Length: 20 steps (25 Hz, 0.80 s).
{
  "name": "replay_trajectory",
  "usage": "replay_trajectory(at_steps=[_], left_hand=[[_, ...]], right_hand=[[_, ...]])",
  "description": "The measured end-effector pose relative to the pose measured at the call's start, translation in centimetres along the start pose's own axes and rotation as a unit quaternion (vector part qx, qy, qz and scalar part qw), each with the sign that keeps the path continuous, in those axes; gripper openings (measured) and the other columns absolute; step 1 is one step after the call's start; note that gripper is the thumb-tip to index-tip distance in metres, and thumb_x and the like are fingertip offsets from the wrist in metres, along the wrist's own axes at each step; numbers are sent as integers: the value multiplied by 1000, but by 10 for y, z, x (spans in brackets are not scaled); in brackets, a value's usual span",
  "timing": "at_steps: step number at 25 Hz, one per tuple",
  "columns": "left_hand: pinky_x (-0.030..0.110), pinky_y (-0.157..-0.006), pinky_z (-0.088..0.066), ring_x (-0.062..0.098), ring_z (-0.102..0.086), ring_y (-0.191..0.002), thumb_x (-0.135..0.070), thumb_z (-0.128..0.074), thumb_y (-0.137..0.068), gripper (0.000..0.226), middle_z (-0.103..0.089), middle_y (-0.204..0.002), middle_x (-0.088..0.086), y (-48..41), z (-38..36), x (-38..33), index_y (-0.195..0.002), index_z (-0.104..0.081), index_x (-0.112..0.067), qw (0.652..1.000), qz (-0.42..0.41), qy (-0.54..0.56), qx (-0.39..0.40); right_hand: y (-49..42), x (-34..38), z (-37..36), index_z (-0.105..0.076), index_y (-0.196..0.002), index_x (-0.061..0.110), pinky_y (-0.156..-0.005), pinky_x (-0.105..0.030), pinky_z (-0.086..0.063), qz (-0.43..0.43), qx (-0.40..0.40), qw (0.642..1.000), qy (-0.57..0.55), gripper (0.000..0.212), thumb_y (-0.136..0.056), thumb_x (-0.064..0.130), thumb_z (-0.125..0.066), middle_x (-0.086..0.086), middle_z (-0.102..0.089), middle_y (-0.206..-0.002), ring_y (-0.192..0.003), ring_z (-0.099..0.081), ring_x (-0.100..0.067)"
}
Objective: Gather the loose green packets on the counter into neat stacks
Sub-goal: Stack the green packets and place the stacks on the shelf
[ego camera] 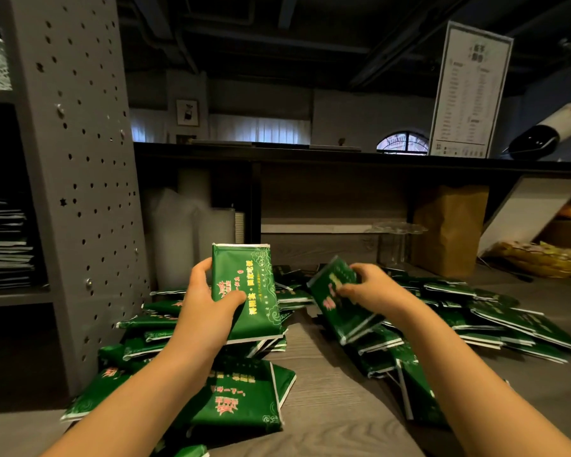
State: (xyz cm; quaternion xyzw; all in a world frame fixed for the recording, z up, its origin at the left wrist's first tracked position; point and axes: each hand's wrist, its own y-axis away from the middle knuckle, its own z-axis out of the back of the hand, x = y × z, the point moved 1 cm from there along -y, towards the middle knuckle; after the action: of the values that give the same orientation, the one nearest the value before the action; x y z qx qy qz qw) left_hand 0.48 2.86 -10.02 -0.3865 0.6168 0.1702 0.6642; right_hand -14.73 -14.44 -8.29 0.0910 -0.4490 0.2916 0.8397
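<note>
Green packets with gold and red print lie strewn over the grey wooden counter. My left hand grips a small upright stack of packets, thumb across the front, fingers behind. My right hand holds another tilted bunch of packets just right of it, lifted a little above the counter. A loose heap spreads to the right of my right hand. More packets lie near the front between my forearms, and others pile up at the left.
A grey perforated shelf post stands at the left. At the back are a brown paper bag, clear plastic cups, a yellow bag and rolls of white wrap. A raised ledge carries a menu stand.
</note>
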Motion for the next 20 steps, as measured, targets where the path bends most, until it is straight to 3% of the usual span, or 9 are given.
replay_trajectory(at_steps=[3, 6, 8, 12, 14, 17, 18, 20], left_hand=[[39, -78, -52, 23, -64, -91, 3, -51, -90, 29, -64, -99, 3, 1, -3, 2, -105, -50, -23, 1000, 18, 3, 6], [37, -78, -51, 23, -64, -92, 4, -45, -92, 30, -66, -102, 8, 3, -6, 2, -95, -53, -24, 999, 24, 22, 7], [40, -81, -52, 24, -65, -93, 1, -43, -94, 26, -67, -103, 10, 4, -8, 0, -97, -53, -23, 999, 18, 51, 1], [30, -69, -55, 15, -70, -86, -20, -41, -99, 14, -72, -95, 1, 12, -11, -4, -108, -52, -22, 991, 8, 127, 49], [31, -81, -51, 14, -67, -96, -18, -47, -97, 22, -69, -105, -1, 13, -12, -2, -118, -47, -24, 995, 1, 80, 59], [33, -90, -48, 14, -63, -101, -5, -50, -94, 38, -65, -109, -1, 12, -11, 0, -123, -40, -27, 998, -18, 30, 43], [35, -91, -48, 15, -63, -101, -4, -51, -93, 40, -64, -108, -3, 12, -10, 0, -122, -39, -29, 999, -19, 24, 42], [37, -89, -50, 15, -64, -99, -2, -52, -92, 46, -64, -103, -6, 11, -8, -2, -121, -36, -33, 999, -13, 24, 45]], right_hand=[[17, 26, -1, -59, -113, 10, -56, -27, -56, 59, 23, 964, -256, 19, -96, 11, -50, -2, -71, -81, -65, -69, -13], [33, 49, -21, -58, -107, 19, -64, -30, -58, 108, 69, 921, -368, 16, -96, 13, -48, 1, -74, -86, -75, -71, -14], [40, 57, -41, -57, -108, 21, -78, -37, -57, 144, 74, 922, -352, 19, -96, 10, -48, -5, -71, -102, -88, -70, -20], [47, 59, -80, -53, -109, 35, -100, -44, -46, 193, -1, 944, -269, 27, -94, 13, -50, -6, -55, -123, -112, -58, -20], [47, 57, -91, -45, -109, 45, -105, -39, -41, 200, -5, 955, -221, 32, -95, 16, -48, 0, -46, -129, -118, -49, -14], [44, 58, -80, -48, -116, 36, -97, -24, -44, 192, 93, 951, -226, 28, -99, 16, -40, 4, -56, -125, -114, -54, -9], [39, 54, -69, -50, -123, 29, -96, -22, -44, 191, 83, 961, -183, 28, -100, 20, -37, 5, -58, -125, -116, -54, -9], [22, 41, -41, -46, -135, 22, -99, -30, -42, 186, -23, 980, 70, 36, -101, 28, -35, 1, -55, -133, -121, -52, -17]])
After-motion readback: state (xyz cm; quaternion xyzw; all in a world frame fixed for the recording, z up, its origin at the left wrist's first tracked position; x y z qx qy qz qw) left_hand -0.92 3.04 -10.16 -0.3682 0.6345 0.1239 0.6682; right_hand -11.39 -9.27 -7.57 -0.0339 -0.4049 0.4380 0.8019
